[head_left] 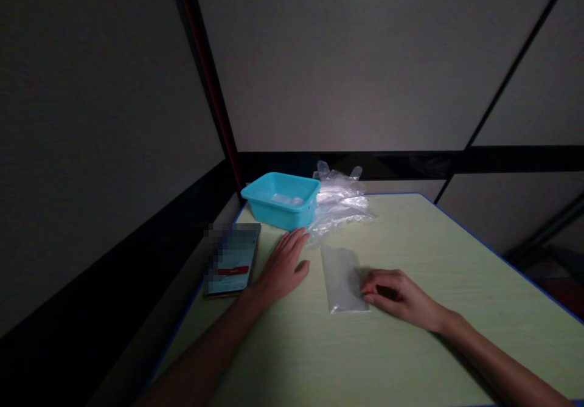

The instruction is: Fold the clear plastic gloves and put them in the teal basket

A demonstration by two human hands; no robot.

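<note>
A flat, folded clear plastic bag [343, 279] lies on the table in front of me. At its right edge, the thumb and fingertips of my right hand [401, 297] are pinched together on the plastic. My left hand [285, 265] rests to the left of the bag, palm down with its fingers stretched out and nothing in it. Its fingertips come close to the front of a turquoise plastic basin [280, 212]. Some clear, crumpled plastic lies inside the basin. Beside it is a loose pile of shiny clear plastic bags [340, 203].
A phone or tablet [235, 258] with a lit screen, partly pixelated, lies at the table's left edge. The pale green table [438, 261] has a blue rim. Grey wall panels [356, 60] with dark strips stand behind and to the left.
</note>
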